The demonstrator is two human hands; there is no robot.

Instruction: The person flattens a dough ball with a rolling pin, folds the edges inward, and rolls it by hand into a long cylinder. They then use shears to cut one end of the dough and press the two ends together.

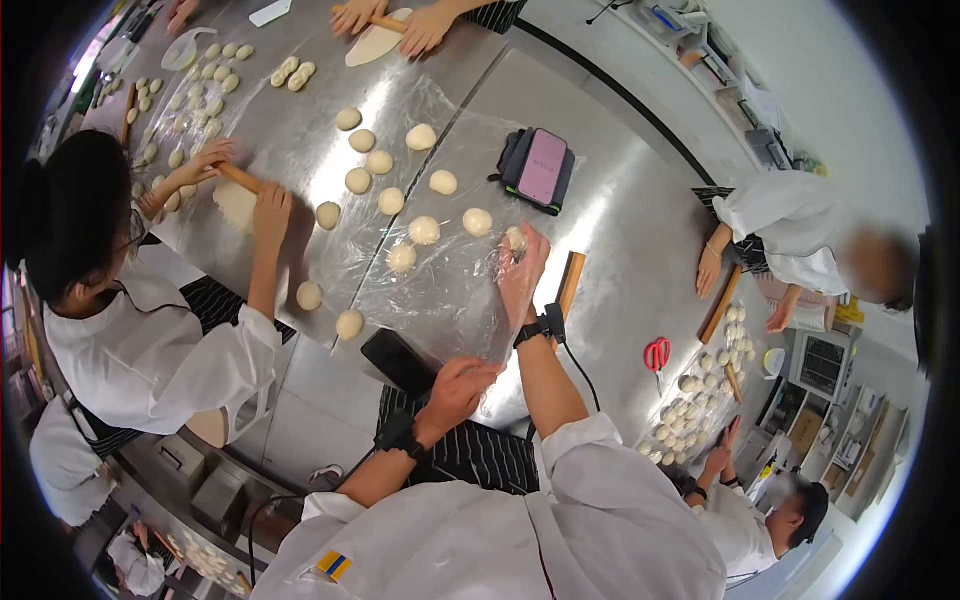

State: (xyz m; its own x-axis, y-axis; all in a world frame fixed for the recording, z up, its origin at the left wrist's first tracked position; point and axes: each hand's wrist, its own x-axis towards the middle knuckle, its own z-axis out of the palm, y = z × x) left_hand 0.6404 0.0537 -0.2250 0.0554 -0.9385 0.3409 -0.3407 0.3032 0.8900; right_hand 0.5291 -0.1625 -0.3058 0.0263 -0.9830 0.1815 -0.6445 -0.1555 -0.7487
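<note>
My right hand (524,268) reaches across the steel table, its fingers closed around a pale dough ball (516,238). Clear plastic film (440,300) spreads over the table in front of me and covers several dough balls, such as one dough ball (424,231). Near the table's front edge, my left hand (460,398) pinches the near edge of that film. A black phone (398,362) lies just left of my left hand. To the right of my right hand rests a wooden rolling pin (571,285).
A phone with a pink screen (543,165) lies on a dark pouch. Red scissors (656,356) are at the right, near many small dough pieces (690,410). At the left, a co-worker rolls dough with a rolling pin (238,178); another co-worker's hands (425,30) work at the far edge.
</note>
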